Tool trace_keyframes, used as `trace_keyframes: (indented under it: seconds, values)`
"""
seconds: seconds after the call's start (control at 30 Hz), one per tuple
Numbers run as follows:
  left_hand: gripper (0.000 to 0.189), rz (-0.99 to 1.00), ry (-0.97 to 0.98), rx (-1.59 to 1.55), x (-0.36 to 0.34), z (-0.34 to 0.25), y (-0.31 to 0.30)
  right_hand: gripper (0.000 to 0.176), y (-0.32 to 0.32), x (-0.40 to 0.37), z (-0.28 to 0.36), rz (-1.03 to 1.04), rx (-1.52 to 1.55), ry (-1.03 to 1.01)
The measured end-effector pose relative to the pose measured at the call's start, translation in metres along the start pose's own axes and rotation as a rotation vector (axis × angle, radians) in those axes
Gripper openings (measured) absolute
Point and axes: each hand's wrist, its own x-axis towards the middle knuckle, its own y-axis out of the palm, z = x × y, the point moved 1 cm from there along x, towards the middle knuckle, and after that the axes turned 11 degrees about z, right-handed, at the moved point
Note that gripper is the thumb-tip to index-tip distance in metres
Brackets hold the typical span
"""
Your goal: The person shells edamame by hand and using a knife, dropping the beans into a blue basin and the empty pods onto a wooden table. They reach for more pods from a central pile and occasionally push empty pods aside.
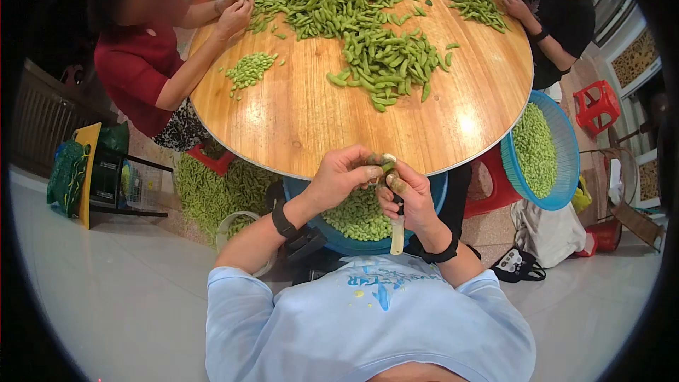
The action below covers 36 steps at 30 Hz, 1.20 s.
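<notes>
My left hand (346, 173) and my right hand (409, 194) meet just in front of the table's near edge. Pinched between their fingertips is a green bean pod (387, 166), mostly covered by the fingers. My left hand is closed on that pod. Closed too, my right hand grips a small tool (397, 235), with a black part at the palm and a pale flat end pointing down toward my shirt. Directly below both hands, a blue basin (437, 201) holds shelled green beans (357, 216). Stains mark the fingertips of both hands.
A round wooden table (283, 127) bears heaped pods (318, 0), a nearer pod pile (396, 67) and shelled beans (251, 69). People sit left and right, hands at the rim. A blue basket (566, 148) of beans stands right. Pods (212, 191) cover the floor left, beside a pale bucket (225, 230).
</notes>
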Motion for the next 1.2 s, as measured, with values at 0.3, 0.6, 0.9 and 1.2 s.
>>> trace_keyframes:
  seconds: [0.3,0.6,0.9,1.2]
  values:
    - [0.012,-0.003,-0.055,0.011,-0.001,-0.005,0.001,0.04,0.005,-0.004,0.004,0.031,-0.127,-0.048]
    - [0.012,0.023,-0.084,-0.124,-0.002,0.003,-0.001,0.035,0.001,-0.006,0.004,-0.029,-0.188,-0.016]
    - [0.022,0.145,0.239,0.298,0.0,0.02,0.005,0.023,-0.019,-0.021,0.001,-0.093,0.213,0.207]
    - [0.018,0.098,0.557,1.475,-0.027,-0.015,0.022,0.02,-0.017,-0.024,-0.002,0.05,0.539,0.293]
